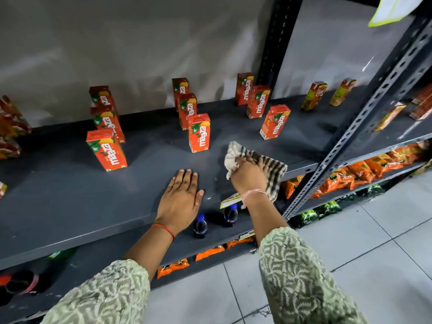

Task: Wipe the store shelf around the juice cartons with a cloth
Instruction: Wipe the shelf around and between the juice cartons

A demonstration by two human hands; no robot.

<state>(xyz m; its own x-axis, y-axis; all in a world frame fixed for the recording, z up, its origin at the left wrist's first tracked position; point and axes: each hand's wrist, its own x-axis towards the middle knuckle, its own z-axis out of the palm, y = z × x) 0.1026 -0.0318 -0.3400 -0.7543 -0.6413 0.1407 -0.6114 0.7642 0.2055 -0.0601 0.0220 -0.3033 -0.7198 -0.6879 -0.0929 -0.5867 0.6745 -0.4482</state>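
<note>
Nine red juice cartons (pixel 199 132) of the same brand are counted standing upright on the dark grey shelf (pixel 70 197), set in three rows of three that run from the front toward the back wall. Two more cartons (pixel 314 95) of another design are seen further right, near the back of the same shelf. Two small dark bottles (pixel 200 226) with blue caps are seen on the shelf below, just under the front edge.

The striped cloth (pixel 272 169) is pressed on the shelf near its front right part, in front of the middle and right rows of cartons and apart from them. It is held by the right hand (pixel 249 175); its fingers (pixel 245 160) are closed on the bunched cloth, with part of the cloth spread out to the right of them. The left hand (pixel 181 199) is laid flat on the bare shelf just left of the cloth, with its fingers (pixel 185 177) straight and close together and nothing held in them.

Orange snack packets (pixel 364 171) are stored in rows on the lower shelves at the right.
</note>
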